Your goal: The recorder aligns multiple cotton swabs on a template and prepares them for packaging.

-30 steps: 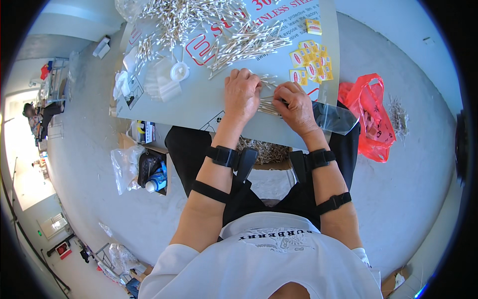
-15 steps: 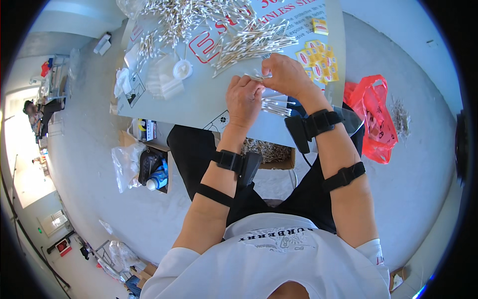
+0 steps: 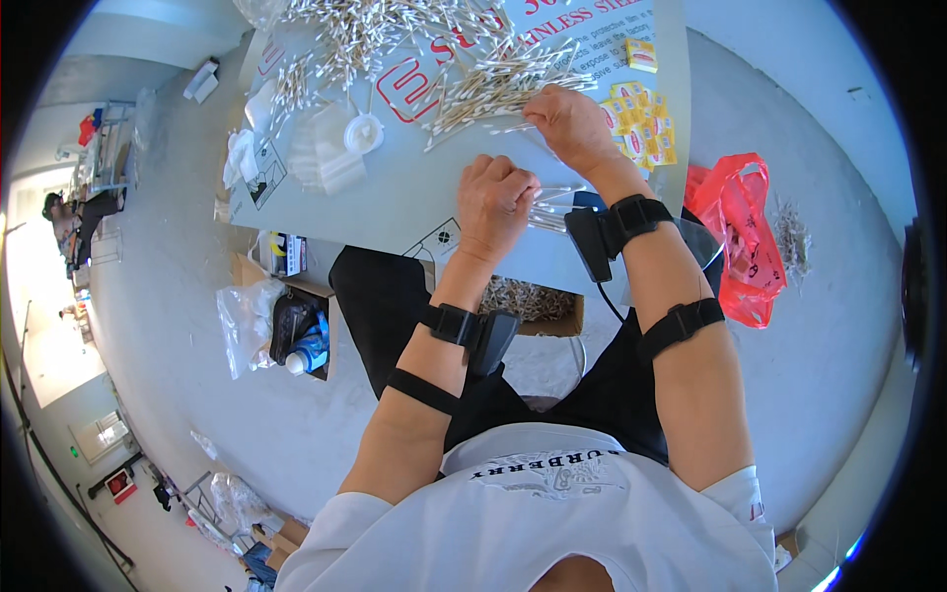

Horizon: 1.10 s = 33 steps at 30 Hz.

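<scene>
My left hand [image 3: 496, 205] is closed in a loose fist low over the metal sheet. Several white-tipped cotton swabs [image 3: 557, 209] stick out in a loose row from its right side; their inner ends are hidden by the fist. Farther up, my right hand [image 3: 574, 126] has its fingers pinched together at the lower right edge of a spread pile of cotton swabs [image 3: 483, 94]. The swabs at its fingertips are mostly covered by the fingers. A larger heap of cotton swabs [image 3: 360, 35] lies at the far left.
Small yellow packets [image 3: 641, 123] lie right of my right hand. Clear plastic bags [image 3: 321, 148] and a round white container [image 3: 363, 133] are on the left. Below the sheet stands a box of swabs [image 3: 533, 301]; a red plastic bag [image 3: 745, 242] is on the floor.
My right hand has left my left hand and moved up to the swab pile. My left hand has shifted slightly right and stays closed.
</scene>
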Tool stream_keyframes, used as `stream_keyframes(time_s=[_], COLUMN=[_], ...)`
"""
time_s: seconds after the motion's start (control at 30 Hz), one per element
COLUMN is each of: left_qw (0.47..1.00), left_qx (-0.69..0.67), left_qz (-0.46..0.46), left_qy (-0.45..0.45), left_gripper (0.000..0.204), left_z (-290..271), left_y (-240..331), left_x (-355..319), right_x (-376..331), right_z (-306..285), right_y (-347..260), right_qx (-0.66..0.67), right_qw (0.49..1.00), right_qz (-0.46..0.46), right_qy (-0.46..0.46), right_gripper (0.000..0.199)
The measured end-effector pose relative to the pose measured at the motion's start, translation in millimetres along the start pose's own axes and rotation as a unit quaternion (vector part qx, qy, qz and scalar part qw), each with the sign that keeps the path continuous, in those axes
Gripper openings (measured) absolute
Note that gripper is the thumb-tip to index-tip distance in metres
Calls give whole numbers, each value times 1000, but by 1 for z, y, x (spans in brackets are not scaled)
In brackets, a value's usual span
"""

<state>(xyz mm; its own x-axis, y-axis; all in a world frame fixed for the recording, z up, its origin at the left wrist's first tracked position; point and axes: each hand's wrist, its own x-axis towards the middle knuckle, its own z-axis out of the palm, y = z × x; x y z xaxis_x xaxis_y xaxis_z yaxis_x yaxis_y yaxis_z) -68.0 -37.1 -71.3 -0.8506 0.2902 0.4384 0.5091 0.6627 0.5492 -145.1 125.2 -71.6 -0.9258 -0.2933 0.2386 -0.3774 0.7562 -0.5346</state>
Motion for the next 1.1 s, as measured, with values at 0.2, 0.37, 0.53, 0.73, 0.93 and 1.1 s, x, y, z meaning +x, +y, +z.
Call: stream_keyframes(time_s=[0.2,0.37,0.53,0.73,0.93,1.1], left_qw=[997,984,988,996,997,997], left_qx=[-42,-107,-94,-10,16,12], left_qz=[-15,-83,-74,-63,-65,-70], left_qy=[60,115,95,65,39,43], left_gripper=[17,25,30,34,28,25], left_z=[1,9,5,5,6,9], left_y=[-11,-17,-11,-5,-6,-4], left_x=[3,3,4,8,12,12], right_x=[-14,-49,-70,-73,-70,-48], right_z=[-14,-18,-6,-5,-15,-18], right_y=[-9,-27,-33,-32,-25,-15], right_qx=[26,-14,-14,2,100,44], right_qw=[996,992,993,995,970,985], right_qz=[17,-27,19,29,161,153], right_qy=[78,124,119,98,150,67], right_gripper=[9,5,13,14,5,12])
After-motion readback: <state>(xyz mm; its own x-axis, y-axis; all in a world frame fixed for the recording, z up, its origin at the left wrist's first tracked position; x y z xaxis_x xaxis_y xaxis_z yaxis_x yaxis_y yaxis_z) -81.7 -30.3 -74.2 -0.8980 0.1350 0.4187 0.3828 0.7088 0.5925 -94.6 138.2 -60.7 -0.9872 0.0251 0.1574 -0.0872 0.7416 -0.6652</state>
